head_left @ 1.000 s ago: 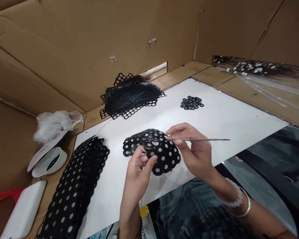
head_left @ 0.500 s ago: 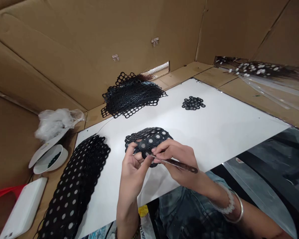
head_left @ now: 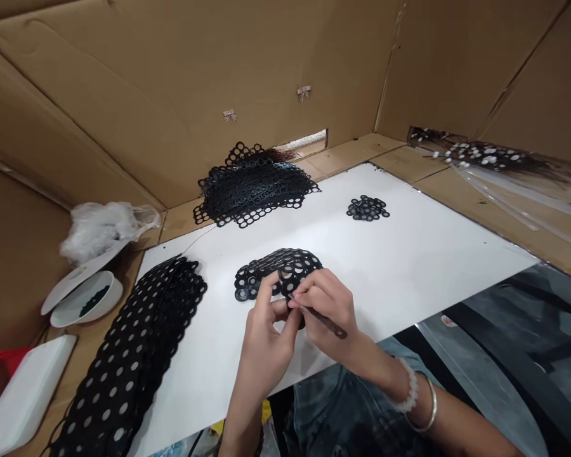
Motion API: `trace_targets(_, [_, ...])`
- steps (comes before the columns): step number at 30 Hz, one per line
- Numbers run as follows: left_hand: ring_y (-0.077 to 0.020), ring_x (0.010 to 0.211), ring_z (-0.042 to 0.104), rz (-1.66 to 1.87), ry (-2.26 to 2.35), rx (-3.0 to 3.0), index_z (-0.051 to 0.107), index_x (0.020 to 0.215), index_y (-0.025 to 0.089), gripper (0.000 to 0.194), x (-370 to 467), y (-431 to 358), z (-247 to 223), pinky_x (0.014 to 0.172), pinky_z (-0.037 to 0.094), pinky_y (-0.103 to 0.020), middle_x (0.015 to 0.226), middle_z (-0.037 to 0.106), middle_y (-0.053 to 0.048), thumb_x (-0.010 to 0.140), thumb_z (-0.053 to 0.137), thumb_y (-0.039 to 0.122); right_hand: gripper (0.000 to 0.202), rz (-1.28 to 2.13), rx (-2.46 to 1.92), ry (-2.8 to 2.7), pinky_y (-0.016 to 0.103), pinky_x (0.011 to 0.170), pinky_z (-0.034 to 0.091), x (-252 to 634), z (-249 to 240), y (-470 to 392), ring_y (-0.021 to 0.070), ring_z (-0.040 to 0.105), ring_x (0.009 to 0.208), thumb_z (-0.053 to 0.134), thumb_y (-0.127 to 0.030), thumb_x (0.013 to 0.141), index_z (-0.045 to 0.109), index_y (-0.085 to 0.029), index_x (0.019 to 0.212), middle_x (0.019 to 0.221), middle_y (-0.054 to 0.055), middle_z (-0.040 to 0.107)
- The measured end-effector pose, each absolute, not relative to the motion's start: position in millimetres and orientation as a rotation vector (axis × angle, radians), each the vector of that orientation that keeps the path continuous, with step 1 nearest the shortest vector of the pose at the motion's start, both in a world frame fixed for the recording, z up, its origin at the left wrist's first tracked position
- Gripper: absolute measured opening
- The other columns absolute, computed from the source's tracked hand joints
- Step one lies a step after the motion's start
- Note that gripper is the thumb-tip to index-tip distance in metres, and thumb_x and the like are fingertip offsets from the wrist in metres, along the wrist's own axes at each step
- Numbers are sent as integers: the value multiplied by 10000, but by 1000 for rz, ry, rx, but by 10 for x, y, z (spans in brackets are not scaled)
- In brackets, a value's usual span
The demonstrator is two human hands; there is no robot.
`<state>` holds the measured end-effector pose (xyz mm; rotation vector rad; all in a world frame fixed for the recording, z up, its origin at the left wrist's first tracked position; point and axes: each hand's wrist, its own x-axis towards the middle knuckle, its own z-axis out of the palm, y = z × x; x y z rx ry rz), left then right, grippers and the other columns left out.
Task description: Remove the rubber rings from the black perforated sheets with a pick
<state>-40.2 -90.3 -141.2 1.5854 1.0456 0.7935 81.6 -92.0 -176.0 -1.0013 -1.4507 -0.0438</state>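
Over the white board (head_left: 361,260), my left hand (head_left: 271,336) pinches the near edge of a black mesh of joined rings (head_left: 285,260). This mesh lies partly folded on the board, and pale round spots show through it. In my right hand (head_left: 330,311) is a slim tool with a flat dark handle (head_left: 330,325) and a thin metal shaft. Its tip points at the pinched edge between both hands' fingertips; fingers hide the very end. Beyond the hands lies a small heap of loose black rings (head_left: 368,208).
A long black ring strip (head_left: 128,355) covers the board's left side. Stacked black netting (head_left: 257,184) sits at the back against the cardboard wall (head_left: 195,63). At left are a white bowl (head_left: 111,301), a plastic bag (head_left: 105,228) and a white box (head_left: 33,393).
The camera view has shifted slightly. The pinched edge of the ring mesh is turned and drawn lower among the fingers, and my right hand with the tool has come closer to my left.
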Motion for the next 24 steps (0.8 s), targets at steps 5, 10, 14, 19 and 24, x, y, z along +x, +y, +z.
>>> trace_targets(5, [-151,719,644,820,1050,1593,370,1296,268,416,-388,-920,-1384,709,478,-258,745,695,28,910,526,256,202,179,-853,-1430,363,763,596,900,-1644,-986,189,690,868,517,-28,809,565,-224,802,836,40,712])
trace_targets(10, [-150,736,635,752,994,1534,361,1294,289,427,-412,-929,-1392,722,471,-264,761,695,26,907,538,246,232,351,-750,-1173,339,702,608,979,-1568,-1018,178,714,804,537,-4,819,597,-224,860,805,19,708])
trace_targets(14, [-140,705,606,756,974,1432,356,1288,275,449,-451,-924,-1380,696,453,-252,725,678,32,891,564,242,196,535,-728,-1201,371,764,589,1032,-1527,-1073,185,702,862,574,-24,827,587,-219,838,877,28,713])
trace_targets(19, [-135,720,617,835,900,1321,347,1267,265,433,-465,-887,-1375,719,454,-256,787,708,14,894,566,241,189,509,-705,-1250,408,823,570,1016,-1614,-1108,192,683,898,588,-29,814,607,-214,849,910,37,682])
trace_targets(24, [-136,704,618,888,943,1312,352,1277,261,466,-483,-842,-1386,709,461,-254,809,715,8,880,595,264,238,415,-711,-1279,400,810,580,1003,-1658,-1087,200,683,901,557,13,805,603,-210,876,862,31,633])
